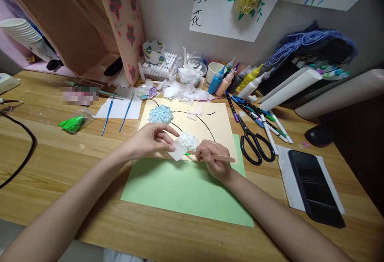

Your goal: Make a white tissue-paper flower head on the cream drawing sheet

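Observation:
My left hand (151, 139) pinches a small white square of tissue paper (177, 151) between thumb and fingers. My right hand (213, 158) is closed on a thin wooden stick (220, 157) whose tip points left at that square. Both hands hover over a cream sheet (220, 124) with drawn black stems. On that sheet sits a white tissue flower cluster (189, 139) right by my fingers, and a blue-tinted tissue flower (161, 114) farther back. A green sheet (180, 190) lies under the cream one, nearer to me.
Black scissors (255, 142) and several markers (258, 116) lie right of the sheet. Paint bottles (228, 80), a heap of white tissue scraps (183, 90) and a cup stand at the back. Two blue brushes (115, 112) lie left. A black tray (315, 186) sits right.

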`<move>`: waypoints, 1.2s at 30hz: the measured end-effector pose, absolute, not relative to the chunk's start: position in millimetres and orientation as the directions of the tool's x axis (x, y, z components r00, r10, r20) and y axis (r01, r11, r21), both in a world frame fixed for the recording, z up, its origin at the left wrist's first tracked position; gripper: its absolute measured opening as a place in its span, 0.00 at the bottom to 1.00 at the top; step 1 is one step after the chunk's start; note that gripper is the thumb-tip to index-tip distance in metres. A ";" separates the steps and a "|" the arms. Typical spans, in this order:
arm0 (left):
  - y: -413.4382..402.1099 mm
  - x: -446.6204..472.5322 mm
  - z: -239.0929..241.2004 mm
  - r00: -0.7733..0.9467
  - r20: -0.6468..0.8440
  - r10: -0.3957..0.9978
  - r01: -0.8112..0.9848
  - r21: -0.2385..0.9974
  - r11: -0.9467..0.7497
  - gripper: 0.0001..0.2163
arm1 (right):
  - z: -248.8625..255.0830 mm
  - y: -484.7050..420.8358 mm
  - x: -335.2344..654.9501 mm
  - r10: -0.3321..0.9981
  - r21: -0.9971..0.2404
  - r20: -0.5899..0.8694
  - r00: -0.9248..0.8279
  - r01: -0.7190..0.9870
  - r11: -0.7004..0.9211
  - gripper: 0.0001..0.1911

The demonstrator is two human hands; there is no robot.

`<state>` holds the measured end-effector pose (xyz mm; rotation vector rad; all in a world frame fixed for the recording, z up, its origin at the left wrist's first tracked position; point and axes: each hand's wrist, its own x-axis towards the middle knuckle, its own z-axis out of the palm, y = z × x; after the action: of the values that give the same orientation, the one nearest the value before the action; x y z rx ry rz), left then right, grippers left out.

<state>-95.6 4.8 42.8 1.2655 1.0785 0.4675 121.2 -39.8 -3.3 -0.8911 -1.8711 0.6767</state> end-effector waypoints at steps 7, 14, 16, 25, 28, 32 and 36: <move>-20.8 -78.5 24.9 0.330 -0.180 0.927 0.416 0.909 0.028 0.10 | -1.7 -46.5 122.1 0.764 -0.730 0.615 -0.194 0.228 0.645 0.19; -22.6 -76.7 23.0 0.287 -0.045 0.957 0.530 0.840 -0.119 0.11 | 1.1 -41.8 118.4 0.706 -0.649 0.589 -0.394 0.289 0.703 0.14; -22.5 -76.0 22.8 0.280 -0.029 0.960 0.541 0.831 -0.132 0.11 | 1.4 -39.9 117.5 0.703 -0.637 0.578 -0.413 0.309 0.706 0.14; -25.3 -69.3 27.3 0.248 -0.017 0.969 0.576 0.807 -0.133 0.10 | 2.0 -38.7 115.3 0.749 -0.658 0.529 -0.399 0.365 0.658 0.14; -25.1 -69.0 27.0 0.234 -0.025 0.972 0.578 0.807 -0.119 0.10 | 1.2 -39.0 114.6 0.778 -0.664 0.505 -0.374 0.408 0.627 0.15; -24.8 -69.3 24.9 0.220 -0.023 0.975 0.564 0.818 -0.108 0.10 | -0.5 -39.9 114.4 0.806 -0.664 0.474 -0.354 0.457 0.591 0.17; -25.0 -69.4 23.9 0.212 -0.013 0.977 0.564 0.818 -0.112 0.10 | -4.5 -41.8 116.2 0.799 -0.690 0.494 -0.342 0.405 0.600 0.17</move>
<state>-69.4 -25.0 23.9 1.7739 1.4399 0.7330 116.2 -41.8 -4.5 -0.9571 -1.9638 0.5770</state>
